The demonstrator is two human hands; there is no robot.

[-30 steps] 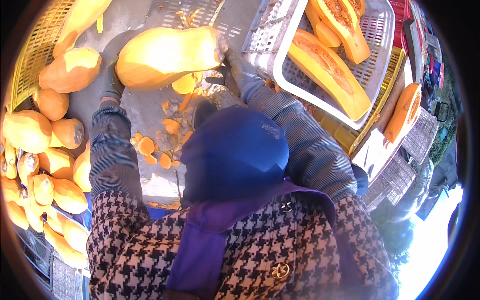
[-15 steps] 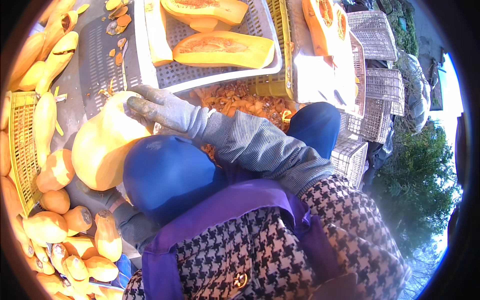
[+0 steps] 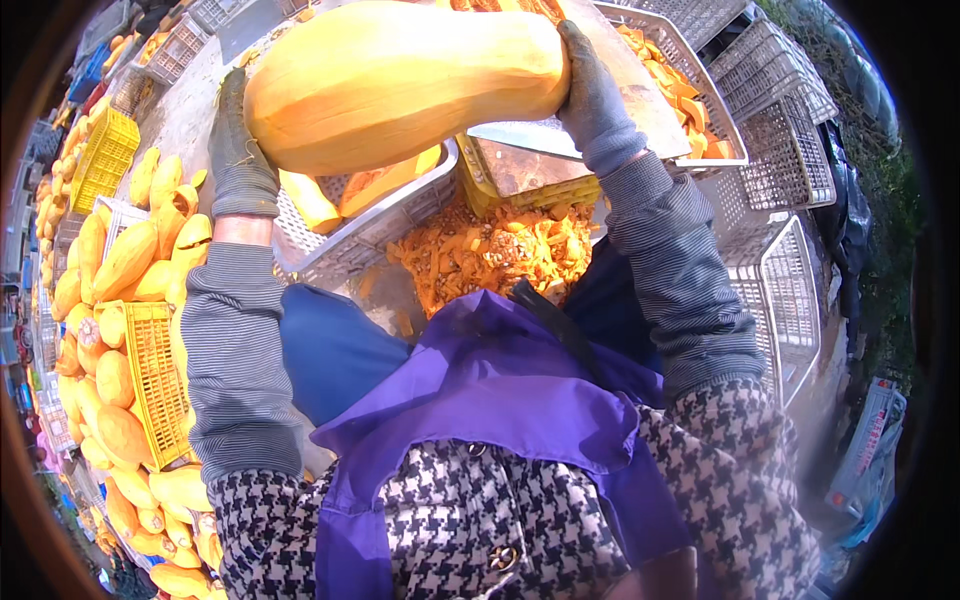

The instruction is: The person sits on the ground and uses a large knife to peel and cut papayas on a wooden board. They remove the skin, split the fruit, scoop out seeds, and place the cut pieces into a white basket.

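Note:
A large peeled butternut squash (image 3: pixel 405 85) is raised crosswise in front of me, above the work area. My left hand (image 3: pixel 243 155), gloved in grey, presses on its broad end. The other end is gripped by my right hand (image 3: pixel 598 105), also gloved, with its fingers partly hidden behind it. Below the squash, a grey-white plastic crate (image 3: pixel 355 245) holds cut squash pieces. A worn board (image 3: pixel 520 168) rests on a yellow crate (image 3: pixel 478 188); a pale, flat, blade-like thing (image 3: pixel 530 137) lies on it, partly covered by the squash.
Orange scraps and seeds (image 3: pixel 500 250) are heaped between my knees. Many whole squashes (image 3: pixel 125 255) lie at the left, around a yellow basket (image 3: pixel 155 375). At the right stand a crate of squash chunks (image 3: pixel 735 160) and several empty white crates (image 3: pixel 775 275).
The big squash has gone from beside my left knee up to in front of me. Both hands are now on its ends, and my view has shifted.

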